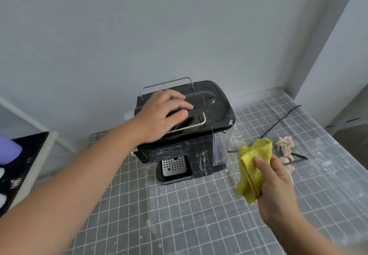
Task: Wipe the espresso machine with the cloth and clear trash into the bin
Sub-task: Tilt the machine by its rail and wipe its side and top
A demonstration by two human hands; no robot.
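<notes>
Black espresso machine point(185, 127) standing near the back edge of the grid-marked counter point(199, 215), against the wall. Left hand point(161, 113) rests flat on its top, fingers spread and relaxed. Right hand point(276, 187), held above the counter right of the machine, grips a bunched yellow cloth point(253, 167). Crumpled tissue scraps point(284, 147) and a black power cord point(282, 118) lie toward the counter's right edge.

A plain pale grey-blue wall point(179, 26) fills the upper frame, meeting a lighter side wall point(342, 42) at right. Below, a desk point(199, 215) covered in a grey gridded mat, dusted white, runs to the corner. A white-framed shelf point(33, 135) stands at left.
</notes>
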